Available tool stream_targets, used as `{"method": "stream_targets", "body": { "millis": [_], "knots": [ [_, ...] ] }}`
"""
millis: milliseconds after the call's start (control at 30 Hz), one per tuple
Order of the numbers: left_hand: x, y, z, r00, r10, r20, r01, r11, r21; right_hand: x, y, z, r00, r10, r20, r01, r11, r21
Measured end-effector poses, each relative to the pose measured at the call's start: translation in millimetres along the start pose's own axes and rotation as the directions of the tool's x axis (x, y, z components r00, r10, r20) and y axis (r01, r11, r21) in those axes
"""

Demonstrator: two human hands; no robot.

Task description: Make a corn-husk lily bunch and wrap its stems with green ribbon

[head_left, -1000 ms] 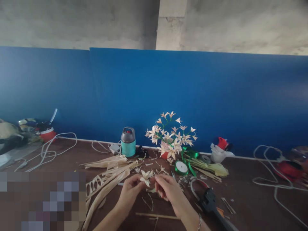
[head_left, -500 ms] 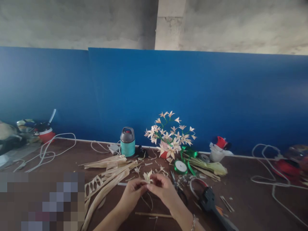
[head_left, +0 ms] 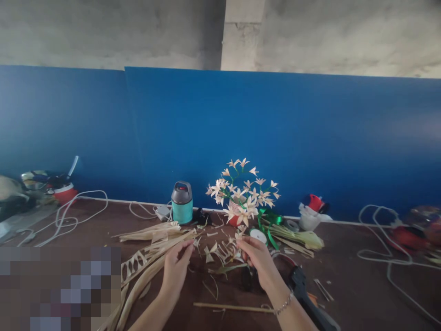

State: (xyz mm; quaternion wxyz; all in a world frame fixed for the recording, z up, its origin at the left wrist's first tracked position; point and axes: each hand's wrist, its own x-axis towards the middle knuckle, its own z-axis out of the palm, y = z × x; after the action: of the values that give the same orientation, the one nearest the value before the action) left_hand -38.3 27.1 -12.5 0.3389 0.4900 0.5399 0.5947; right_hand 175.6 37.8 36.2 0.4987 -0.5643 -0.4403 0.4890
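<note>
Between the fingertips of my right hand is a pale husk flower, held just in front of the flower pot. My left hand is closed in a pinch beside a small loose flower; whether its fingertips grip that flower or only a thin strip, I cannot make out. Husk scraps lie on the table between my hands. Partly hidden under my right hand are the dark scissors. A thin stick lies nearer to me.
Behind stands a red-and-white pot full of husk flowers. A turquoise flask is left of it, a white-cored ribbon spool right. Dried husks spread at left. A black glue gun lies by my right forearm.
My hands have moved apart from working together on one flower. The right has gone right and forward with a flower; the left has drawn left. More scraps show between them.
</note>
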Motion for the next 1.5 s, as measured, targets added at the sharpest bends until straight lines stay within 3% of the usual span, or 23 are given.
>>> {"method": "stream_targets", "body": {
  "millis": [100, 200, 333, 400, 500, 700, 800, 1000, 1167, 1267, 1367, 1500],
  "knots": [
    [1.3, -2.1, 0.2, 0.999, 0.033, 0.028, -0.035, 0.999, 0.038, 1.6, 2.4, -0.8, 1.0, -0.01, -0.012, 0.01, 1.0, 0.006],
    [-2.0, 0.7, 3.8, 0.983, 0.092, 0.157, -0.111, 0.987, 0.113, 4.7, 5.6, -2.8, 0.999, -0.017, -0.047, 0.018, 1.0, 0.003],
    [-15.9, 7.6, 11.2, 0.881, 0.203, 0.428, -0.321, 0.92, 0.225, 9.4, 10.8, -4.9, 0.997, -0.031, -0.066, 0.028, 0.999, -0.037],
    [-23.4, 10.5, 14.0, 0.824, 0.192, 0.533, -0.386, 0.879, 0.28, 11.2, 13.4, -3.9, 0.998, -0.04, -0.057, 0.036, 0.997, -0.07],
    [-30.0, 14.0, 16.1, 0.784, 0.149, 0.603, -0.41, 0.853, 0.322, 12.9, 17.5, -0.2, 0.998, -0.062, -0.032, 0.058, 0.99, -0.128],
    [-33.4, 16.6, 14.2, 0.718, 0.146, 0.68, -0.411, 0.878, 0.246, 12.7, 26.6, 6.1, 0.993, -0.073, 0.088, 0.094, 0.959, -0.267],
    [-31.8, 12.6, 13.0, 0.747, 0.181, 0.639, -0.412, 0.881, 0.232, 13.0, 26.0, 1.6, 0.987, -0.127, 0.095, 0.153, 0.922, -0.355],
    [-18.2, -5.4, 12.1, 0.881, 0.25, 0.401, -0.373, 0.888, 0.268, 16.3, 11.2, -22.7, 0.963, -0.269, 0.018, 0.229, 0.779, -0.583],
    [-8.6, -3.9, 6.0, 0.963, 0.183, 0.198, -0.231, 0.938, 0.257, 15.2, -1.9, -40.5, 0.94, -0.34, -0.019, 0.217, 0.643, -0.734],
    [-2.8, 0.7, -1.7, 0.979, 0.2, 0.023, -0.201, 0.958, 0.205, 10.2, -5.5, -38.6, 0.942, -0.335, 0.014, 0.218, 0.582, -0.783],
    [3.2, -0.4, -9.2, 0.985, 0.132, -0.114, -0.114, 0.982, 0.15, 1.6, -5.0, -25.1, 0.95, -0.291, 0.118, 0.262, 0.532, -0.805],
    [8.7, -5.4, -14.2, 0.984, 0.064, -0.165, -0.052, 0.996, 0.073, -10.0, -1.1, 0.8, 0.934, -0.207, 0.293, 0.357, 0.462, -0.812]
  ]
}}
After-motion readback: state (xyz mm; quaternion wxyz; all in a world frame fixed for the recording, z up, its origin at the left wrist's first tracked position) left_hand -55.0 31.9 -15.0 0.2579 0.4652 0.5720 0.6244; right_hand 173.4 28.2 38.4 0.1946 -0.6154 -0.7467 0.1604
